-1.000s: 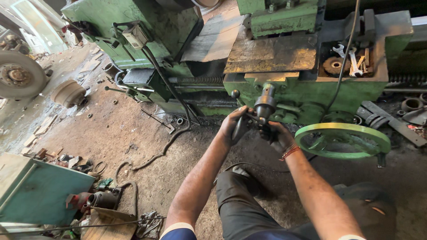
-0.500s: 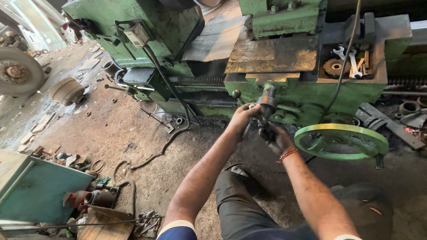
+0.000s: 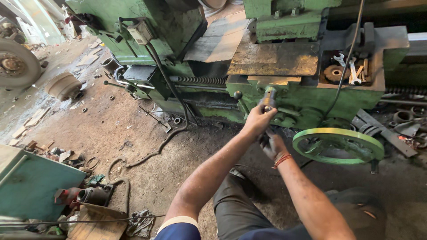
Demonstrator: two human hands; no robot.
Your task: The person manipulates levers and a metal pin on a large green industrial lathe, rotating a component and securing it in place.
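**Both hands on lathe handle, left hand shifted up**

Since the earlier frames, left hand point(image 3: 257, 121) climbed from the lower part of the crank to just under its top, and right hand point(image 3: 272, 144) dropped a little below it. View barely changed otherwise.

Metal handle point(image 3: 268, 98) stood upright at the front of the green lathe carriage point(image 3: 307, 100), just left of centre of the carriage face. Left hand was wrapped around the handle shaft, fingers closed on it. Right hand sat lower, fingers curled toward the same part; what exactly it gripped was hidden by the left hand, so its grip could not be told. Red thread band point(image 3: 282, 160) on the right wrist.

Small black ball knob point(image 3: 238, 94) stuck out just left of the handle. Large green handwheel point(image 3: 338, 145) lay flat to the right of the hands, near but apart. Tray on the carriage top held a gear point(image 3: 333, 73) and wrenches point(image 3: 352, 71). Lead screw point(image 3: 202, 81) ran left from the carriage. Black cable point(image 3: 171, 91) hung down to the dirt floor point(image 3: 111, 129). Teal box point(image 3: 31, 184) with scrap parts sat at lower left; a wheel point(image 3: 13, 64) leaned at far left.
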